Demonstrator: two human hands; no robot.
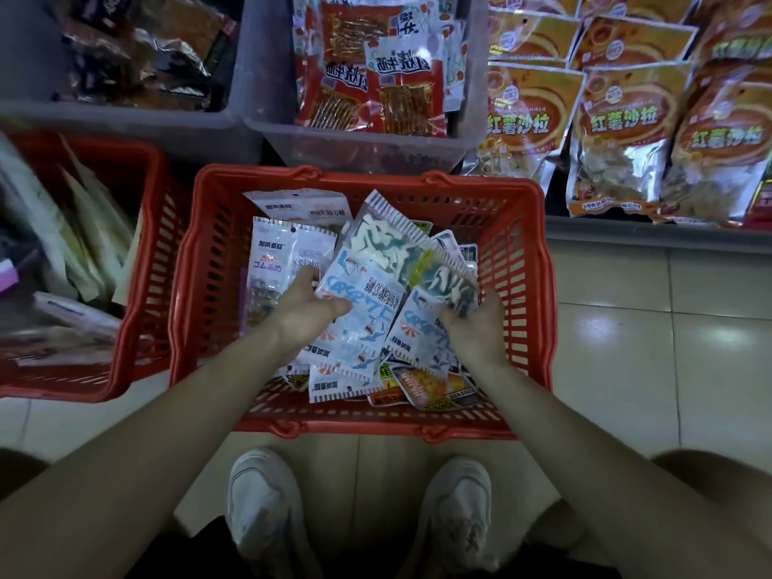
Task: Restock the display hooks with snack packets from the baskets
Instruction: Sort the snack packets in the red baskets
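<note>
Floor [651, 348]: pale shiny tiles are lying under the baskets and the feet.
Left red basket [142, 286]: it is sitting on the floor at the left edge, and pale flat packs [83, 227] are leaning inside it.
Left grey bin [125, 119]: it is standing behind that basket, and dark packets [138, 48] are piling up in it.
Middle red basket [200, 244]: it is sitting on the floor right in front of the person, and it is holding the snack packets.
Clear packet [267, 277]: it is lying at the left side of the middle basket, and dark sweets are showing through it.
Shoes [267, 507]: two pale shoes are standing just behind the middle basket.
Left hand [309, 305]: it is reaching into the middle basket and pinching a blue and white packet [355, 286], with the thumb lying on top.
Middle grey bin [355, 148]: it is standing behind the middle basket, and red and white packets [376, 77] are standing in it.
Striped packet [401, 248]: it is sticking up from the middle basket, tilted, with white and green shapes showing inside.
Right hand [476, 328]: its fingers are curling round the bottom of the striped packet and holding it.
Yellow packets [422, 386]: they are lying low in the middle basket, under the blue ones.
Orange bags [618, 131]: they are lying in rows on a low shelf [626, 231] at the right.
</note>
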